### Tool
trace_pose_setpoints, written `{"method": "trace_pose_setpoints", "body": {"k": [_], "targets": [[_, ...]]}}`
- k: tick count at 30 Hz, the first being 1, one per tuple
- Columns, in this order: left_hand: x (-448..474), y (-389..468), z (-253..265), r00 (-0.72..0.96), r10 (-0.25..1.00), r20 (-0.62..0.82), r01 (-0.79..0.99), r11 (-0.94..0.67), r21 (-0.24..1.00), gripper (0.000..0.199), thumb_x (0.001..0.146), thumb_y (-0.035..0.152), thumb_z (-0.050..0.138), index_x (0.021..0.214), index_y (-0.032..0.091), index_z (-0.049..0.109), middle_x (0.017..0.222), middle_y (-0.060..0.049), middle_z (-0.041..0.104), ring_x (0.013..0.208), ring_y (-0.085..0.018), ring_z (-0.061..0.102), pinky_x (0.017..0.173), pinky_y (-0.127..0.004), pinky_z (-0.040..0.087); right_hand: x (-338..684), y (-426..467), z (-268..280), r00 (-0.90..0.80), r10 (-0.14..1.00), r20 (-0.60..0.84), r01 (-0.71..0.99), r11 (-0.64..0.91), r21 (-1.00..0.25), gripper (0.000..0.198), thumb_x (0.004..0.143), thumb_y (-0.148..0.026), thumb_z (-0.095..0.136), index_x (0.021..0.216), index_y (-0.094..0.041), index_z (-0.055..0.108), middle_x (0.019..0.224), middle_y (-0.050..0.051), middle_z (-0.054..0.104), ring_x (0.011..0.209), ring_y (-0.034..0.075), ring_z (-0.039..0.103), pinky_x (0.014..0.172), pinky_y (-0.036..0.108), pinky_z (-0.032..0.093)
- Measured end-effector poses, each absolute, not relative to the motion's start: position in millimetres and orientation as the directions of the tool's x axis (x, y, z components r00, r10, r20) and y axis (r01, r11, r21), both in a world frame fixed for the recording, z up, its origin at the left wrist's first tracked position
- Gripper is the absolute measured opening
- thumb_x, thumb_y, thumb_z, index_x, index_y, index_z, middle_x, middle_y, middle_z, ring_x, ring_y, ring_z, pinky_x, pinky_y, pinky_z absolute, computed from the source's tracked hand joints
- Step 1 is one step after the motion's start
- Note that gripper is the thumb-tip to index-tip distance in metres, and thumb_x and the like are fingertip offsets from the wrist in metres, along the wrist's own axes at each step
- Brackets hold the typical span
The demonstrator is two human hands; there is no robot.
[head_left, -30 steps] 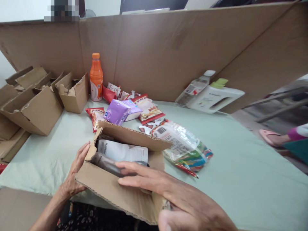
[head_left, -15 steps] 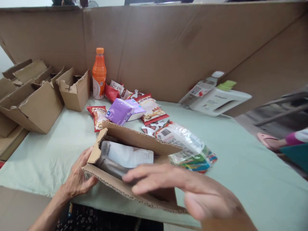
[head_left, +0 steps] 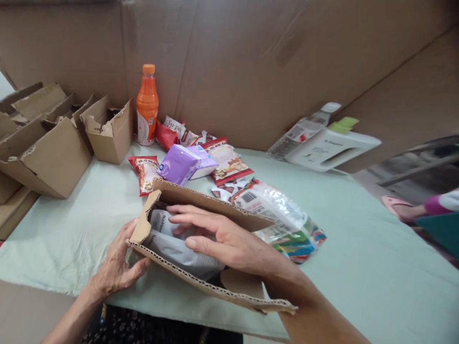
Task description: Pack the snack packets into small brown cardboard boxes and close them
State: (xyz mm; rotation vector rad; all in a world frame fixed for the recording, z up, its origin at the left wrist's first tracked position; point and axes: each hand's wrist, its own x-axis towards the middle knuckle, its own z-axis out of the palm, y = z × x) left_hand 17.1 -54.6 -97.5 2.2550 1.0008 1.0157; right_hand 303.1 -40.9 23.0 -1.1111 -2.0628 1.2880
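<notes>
I saw two pale pouches (head_left: 165,247) already inside the flap-open cardboard box (head_left: 236,214) near the tablecloth's (head_left: 358,239) front edge, snack packets (head_left: 230,162) left outside, the right hand (head_left: 218,235) spread loosely over the pouches and the left hand (head_left: 117,263) against the box's end, its grip unclear to me.

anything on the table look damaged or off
Yes: the small cardboard box just left of the orange bottle has a ragged, torn-looking rim, whereas a cleanly cut edge would be straight. No spill shows.

Green cloth-covered table (head_left: 366,253) — small cardboard box (head_left: 102,145), orange bottle (head_left: 147,107), snack packets (head_left: 229,167), plastic bag (head_left: 276,205), white jug (head_left: 333,148).
</notes>
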Motion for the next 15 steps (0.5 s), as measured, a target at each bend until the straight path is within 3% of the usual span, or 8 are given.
{"method": "trace_pose_setpoints", "body": {"k": [3,9,15], "targets": [[17.7,-53.7,-98.2,0.450,0.769,0.455,0.400,-0.629,0.667,0.075,0.098,0.043,0.063,0.162,0.030,0.026,0.156,-0.016,0.048,0.144,-0.038,0.049,0.114,-0.060,0.048,301.0,-44.5,28.0,-0.561,0.827,0.021,0.435,0.317,-0.843,0.043,0.098,-0.033,0.061,0.139,-0.023,0.064,0.166,0.009,0.038,0.153,0.031,0.035,0.120,0.053,0.041],[17.3,-54.6,-97.9,0.460,0.779,0.425,0.409,-0.612,0.677,0.074,0.099,0.042,0.061,0.162,0.028,0.026,0.157,-0.017,0.046,0.146,-0.039,0.046,0.116,-0.061,0.046,295.9,-40.9,26.8,-0.653,0.755,0.067,0.440,0.450,-0.777,0.038,0.101,-0.026,0.053,0.136,-0.019,0.066,0.157,0.010,0.051,0.146,0.026,0.047,0.122,0.046,0.039],[16.1,-55.1,-100.5,0.455,0.777,0.434,0.423,-0.618,0.663,0.073,0.100,0.045,0.059,0.163,0.030,0.025,0.156,-0.017,0.048,0.145,-0.039,0.048,0.114,-0.064,0.048,287.5,-36.0,28.8,-0.700,0.705,-0.118,0.579,0.462,-0.672,0.043,0.102,-0.032,0.054,0.144,-0.022,0.061,0.162,0.007,0.045,0.148,0.028,0.045,0.122,0.047,0.039]]}}
